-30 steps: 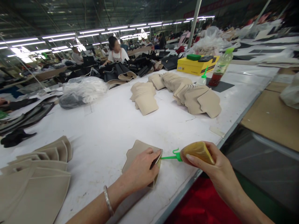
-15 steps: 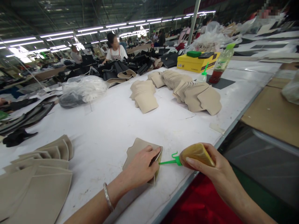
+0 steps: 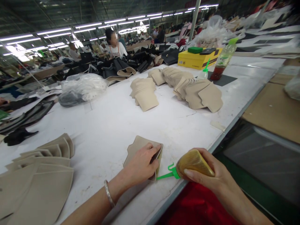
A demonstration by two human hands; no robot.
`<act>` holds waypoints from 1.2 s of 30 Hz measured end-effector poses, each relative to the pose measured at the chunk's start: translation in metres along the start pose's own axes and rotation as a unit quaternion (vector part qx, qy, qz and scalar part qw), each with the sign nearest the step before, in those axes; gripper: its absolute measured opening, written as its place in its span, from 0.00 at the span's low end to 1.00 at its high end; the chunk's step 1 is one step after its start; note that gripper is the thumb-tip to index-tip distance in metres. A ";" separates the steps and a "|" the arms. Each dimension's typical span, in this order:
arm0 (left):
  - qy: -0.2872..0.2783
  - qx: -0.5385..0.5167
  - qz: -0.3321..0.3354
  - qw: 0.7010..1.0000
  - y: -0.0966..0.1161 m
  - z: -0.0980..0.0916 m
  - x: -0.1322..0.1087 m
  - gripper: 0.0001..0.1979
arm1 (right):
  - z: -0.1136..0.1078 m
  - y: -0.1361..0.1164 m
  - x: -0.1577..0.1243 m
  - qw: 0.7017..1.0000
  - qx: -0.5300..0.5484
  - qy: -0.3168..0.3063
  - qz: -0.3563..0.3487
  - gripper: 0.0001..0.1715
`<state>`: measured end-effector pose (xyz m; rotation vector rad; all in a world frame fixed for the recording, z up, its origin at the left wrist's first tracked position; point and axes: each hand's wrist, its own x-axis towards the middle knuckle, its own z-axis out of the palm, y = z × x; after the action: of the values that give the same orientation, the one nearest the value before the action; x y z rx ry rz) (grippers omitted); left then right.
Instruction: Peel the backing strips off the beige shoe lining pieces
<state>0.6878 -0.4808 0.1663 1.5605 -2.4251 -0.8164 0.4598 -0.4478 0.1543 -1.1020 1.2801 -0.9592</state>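
My left hand [image 3: 140, 164] presses on a folded beige leather piece [image 3: 137, 145] near the front edge of the white table [image 3: 112, 122], its fingers curled round the piece's right edge and lifting the top flap. My right hand [image 3: 208, 176] squeezes a yellow glue bottle [image 3: 193, 162]. The bottle's green nozzle [image 3: 165, 175] points left, and its tip touches the lower right corner of the piece, just under my left fingers.
Fanned beige pieces lie at the front left [image 3: 39, 175]; two more beige stacks sit farther back [image 3: 144, 92] [image 3: 199, 93]. A clear plastic bag [image 3: 82, 89], black parts [image 3: 122, 68], a yellow box [image 3: 198, 59] and a drink bottle [image 3: 222, 62] stand beyond. Other people work at the far tables.
The glue bottle has slid down the piece's right edge toward me, from its upper part to the lower corner. My left hand stays on the piece.
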 end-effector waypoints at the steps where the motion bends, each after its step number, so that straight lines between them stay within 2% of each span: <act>1: 0.000 0.002 0.000 1.000 0.000 0.000 0.000 0.28 | 0.000 -0.001 -0.001 1.000 -0.004 0.007 -0.004 0.27; 5: 0.001 -0.002 0.004 1.000 -0.001 0.000 -0.001 0.27 | 0.002 -0.004 -0.003 1.000 -0.011 0.021 -0.012 0.27; 10: 0.002 0.000 0.004 1.000 -0.001 0.001 0.000 0.26 | -0.001 -0.002 -0.002 1.000 -0.003 -0.011 -0.006 0.26; 15: 0.005 -0.006 0.006 1.000 0.001 0.000 0.000 0.22 | -0.008 0.004 0.002 0.999 -0.024 0.019 -0.038 0.29; 21: 0.003 0.004 0.001 1.000 -0.001 0.003 0.000 0.24 | -0.007 0.003 -0.001 0.999 0.021 -0.037 -0.005 0.29; 28: 0.000 0.005 -0.005 1.000 0.002 0.002 0.001 0.23 | -0.009 0.005 0.006 0.999 -0.013 0.001 -0.043 0.32; 33: 0.000 0.001 -0.007 1.000 0.000 0.002 0.002 0.26 | -0.005 0.004 -0.001 1.000 0.013 -0.021 -0.006 0.32; 36: -0.002 -0.004 -0.008 1.000 -0.001 0.002 0.002 0.26 | -0.008 0.007 0.005 1.000 0.002 -0.018 -0.024 0.32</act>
<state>0.6871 -0.4819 0.1640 1.5793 -2.4132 -0.8317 0.4521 -0.4515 0.1471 -1.1474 1.2271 -0.9733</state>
